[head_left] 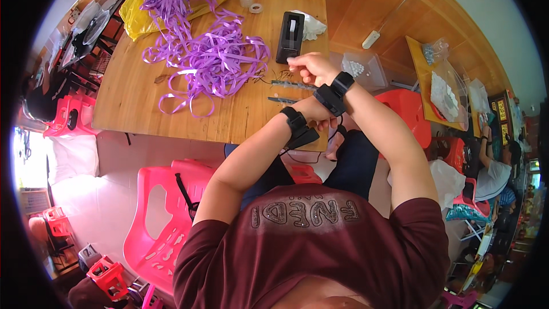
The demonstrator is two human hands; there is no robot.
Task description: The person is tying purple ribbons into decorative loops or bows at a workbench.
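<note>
Right grip [313, 67] pinched just beside tape dispenser [290, 43]

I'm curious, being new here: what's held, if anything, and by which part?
I can't tell: the right hand is by the black tape dispenser, with any pinched tape too small to see; the left hand is partly hidden.

Maroon short-sleeved T-shirt [314, 257], 6 o'clock; dark sparkly lettering [306, 215], pale halo, at its 12. Dark navy trousers [353, 163]. Left wristband [295, 119], right wristband [343, 82]: both black, boxy black module [330, 100] each. Thin black cable [342, 119], right module's 5 o'clock.
</note>
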